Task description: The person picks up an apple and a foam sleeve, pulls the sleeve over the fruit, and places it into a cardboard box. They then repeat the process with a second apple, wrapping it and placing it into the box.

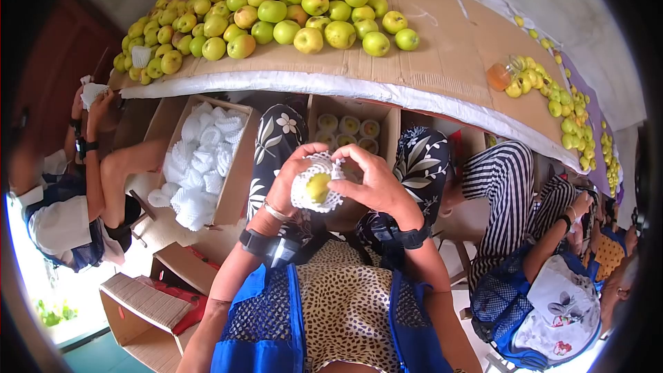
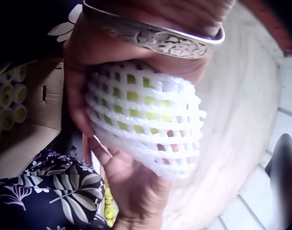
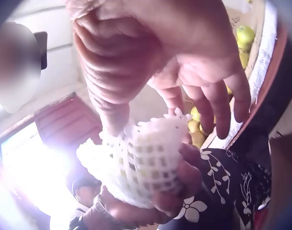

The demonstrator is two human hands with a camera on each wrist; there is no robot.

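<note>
A yellow-green apple [image 1: 318, 187] sits inside a white foam net [image 2: 184, 120] in front of my chest, above my lap. My left hand [image 1: 282, 183] holds the netted apple from the side, fingers curled round it. My right hand [image 1: 378, 183] is at the net's open rim, with its thumb against the rim and the index finger at the opposite edge. In the right wrist view its other fingers [image 3: 217, 103] extend away from the net. Through the mesh, the left wrist view shows the apple's green skin.
Many apples [image 1: 271, 12] are heaped on the cardboard-covered table [image 1: 442, 41] ahead. A carton of foam nets [image 1: 204, 155] stands at left; a box of netted apples [image 1: 349, 126] is beyond my hands. People sit on both sides. An open carton [image 1: 138, 311] lies lower left.
</note>
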